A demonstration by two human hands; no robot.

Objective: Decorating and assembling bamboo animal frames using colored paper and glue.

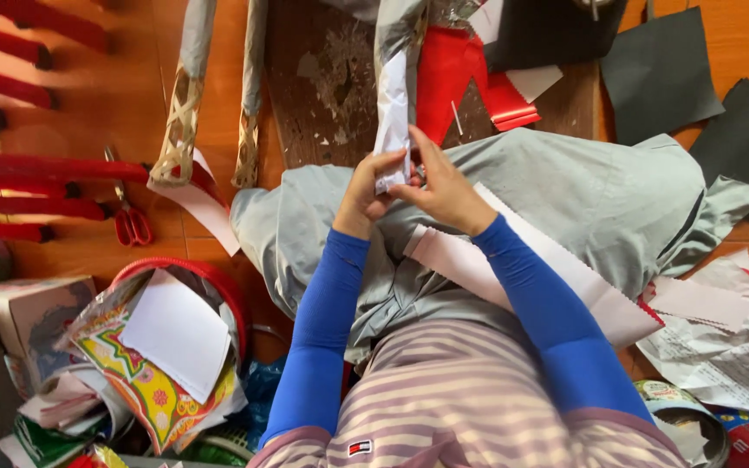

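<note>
My left hand and my right hand meet at the lower end of a long stick wrapped in white and silvery paper, which runs up and away from me. Both hands pinch the paper at its end. A strip of white paper with a zigzag edge lies across my lap under my right forearm. I wear blue sleeves and a grey cloth covers my knees.
Red-handled scissors lie on the orange floor at left. Two bamboo-lattice sticks stand beside a worn wooden board. Red paper, dark sheets, a red basket of coloured papers and crumpled newspaper surround me.
</note>
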